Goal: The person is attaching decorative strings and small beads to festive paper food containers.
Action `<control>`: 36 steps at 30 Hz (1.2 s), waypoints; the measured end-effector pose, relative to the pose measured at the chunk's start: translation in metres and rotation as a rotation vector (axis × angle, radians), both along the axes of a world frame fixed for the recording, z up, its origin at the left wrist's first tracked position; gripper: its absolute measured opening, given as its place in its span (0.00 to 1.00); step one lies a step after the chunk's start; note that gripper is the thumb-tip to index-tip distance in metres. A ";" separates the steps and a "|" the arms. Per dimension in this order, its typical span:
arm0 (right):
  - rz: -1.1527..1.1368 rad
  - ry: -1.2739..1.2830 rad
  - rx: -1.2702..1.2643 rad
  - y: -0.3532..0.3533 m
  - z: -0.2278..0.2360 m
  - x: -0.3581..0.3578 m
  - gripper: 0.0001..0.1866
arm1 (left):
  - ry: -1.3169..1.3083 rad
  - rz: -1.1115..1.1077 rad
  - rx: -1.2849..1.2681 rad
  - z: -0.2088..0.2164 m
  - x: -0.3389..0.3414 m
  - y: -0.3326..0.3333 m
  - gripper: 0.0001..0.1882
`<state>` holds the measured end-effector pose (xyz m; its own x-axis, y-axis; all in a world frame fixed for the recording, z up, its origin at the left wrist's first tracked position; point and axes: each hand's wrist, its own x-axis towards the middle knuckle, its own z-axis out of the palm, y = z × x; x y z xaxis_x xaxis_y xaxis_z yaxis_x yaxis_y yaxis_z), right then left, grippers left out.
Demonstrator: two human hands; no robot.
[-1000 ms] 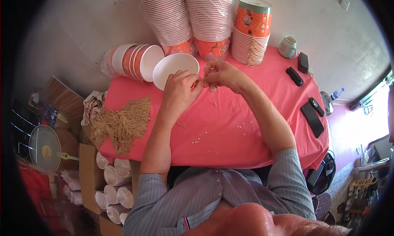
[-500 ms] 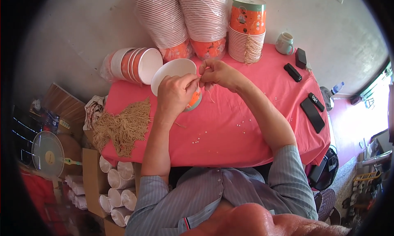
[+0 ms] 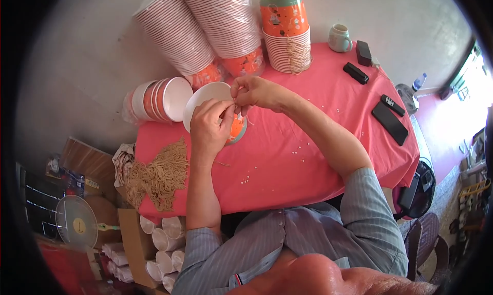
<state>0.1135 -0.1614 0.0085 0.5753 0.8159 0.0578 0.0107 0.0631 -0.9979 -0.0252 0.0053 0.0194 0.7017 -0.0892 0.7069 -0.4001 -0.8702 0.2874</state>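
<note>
A paper bucket (image 3: 205,97), white inside with an orange and green printed outside, lies tilted on the table with its mouth facing the wall. Over its right side my two hands meet, fingertips pinched together. My left hand (image 3: 209,123) is closed in front of the bucket, thumb and forefinger on a thin tan cord. From the right comes my right hand (image 3: 257,93), its fingers closed on the same cord. A short strand of the cord (image 3: 250,121) dangles below the right fingers. Most of the cord is hidden by my fingers.
Tan cords (image 3: 163,174) lie heaped at the left table edge. Nested buckets (image 3: 174,100) lie behind them; tall wrapped stacks (image 3: 179,33) and a shorter stack (image 3: 286,48) stand by the wall. Small white beads (image 3: 245,179) dot the red cloth. A mug (image 3: 339,38) and phone (image 3: 389,123) sit right.
The view has shifted and tilted a little, so the whole scene sits differently. Both hands stay together at the bucket, fingers still pinching the cord.
</note>
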 end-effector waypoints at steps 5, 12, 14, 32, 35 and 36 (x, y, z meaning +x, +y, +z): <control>0.039 0.002 -0.025 -0.003 0.003 -0.003 0.10 | 0.035 -0.067 -0.170 0.007 -0.002 -0.006 0.04; 0.070 0.005 -0.021 -0.001 0.003 -0.006 0.11 | 0.178 -0.156 -0.497 -0.002 -0.002 -0.002 0.07; 0.073 -0.008 -0.020 0.000 0.001 -0.005 0.11 | 0.207 -0.205 -0.548 -0.005 -0.001 0.001 0.08; 0.044 -0.056 -0.065 -0.009 0.002 0.009 0.09 | 0.138 -0.408 -0.775 -0.007 -0.001 0.015 0.08; -0.020 -0.022 -0.052 -0.014 0.007 0.014 0.07 | 0.178 -0.419 -0.779 -0.004 0.000 0.032 0.07; -0.022 -0.029 -0.054 -0.018 0.009 0.017 0.07 | 0.241 -0.391 -0.773 -0.006 0.000 0.041 0.06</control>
